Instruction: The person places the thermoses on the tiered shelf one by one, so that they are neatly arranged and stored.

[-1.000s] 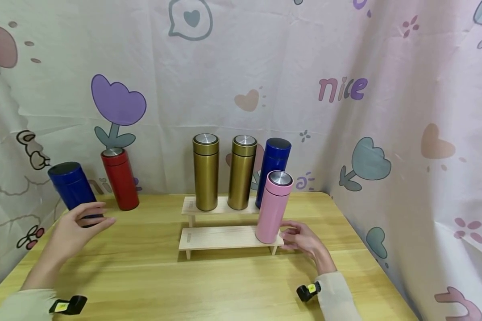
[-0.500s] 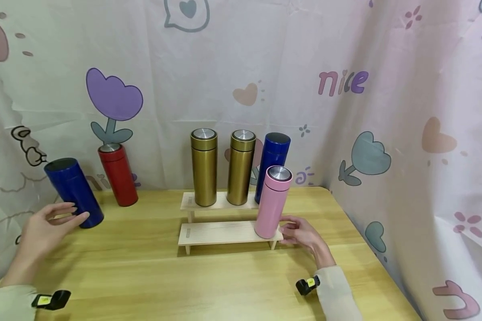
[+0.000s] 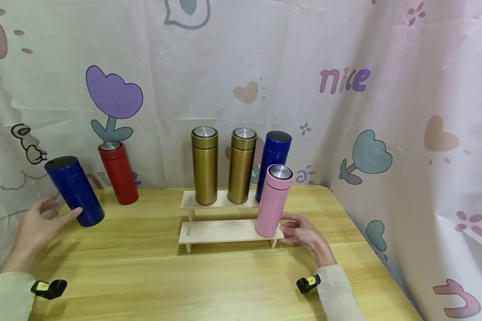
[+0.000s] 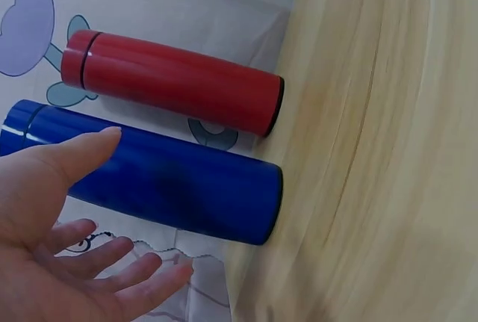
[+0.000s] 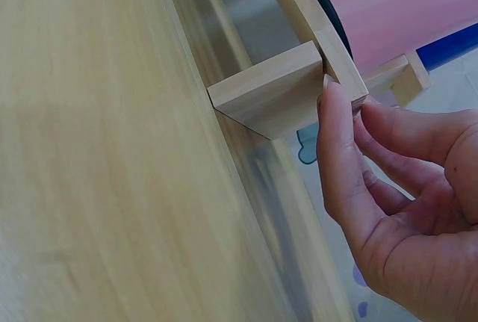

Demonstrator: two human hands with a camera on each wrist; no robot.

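The left hand (image 3: 38,225) is beside the left blue bottle (image 3: 78,191), which stands at the left of the table (image 3: 233,281), a little nearer than the red bottle (image 3: 119,174). Its fingers are spread and enclose nothing; the thumb is in front of the bottle's side, but whether it touches I cannot tell. The right hand (image 3: 303,234) pinches the right end of the lower shelf (image 3: 221,232), just beside the pink bottle (image 3: 272,205) that stands there.

To work well here, I judge, the left fingers should be either fully away from the bottle or round both its sides, since one thumb alone could push it over (it is a tall, narrow thing). The right pinch should be light and level: a pull could tip the pink bottle.

About the edges: the pink bottle is close to the right end of its board, so there is little margin. Farther back, the upper shelf (image 3: 222,199) bears the left gold bottle (image 3: 205,167), the right gold bottle (image 3: 242,167) and the right blue bottle (image 3: 275,145). Between the left blue bottle and the shelves there is wide room for a hand; the red bottle narrows the far side.
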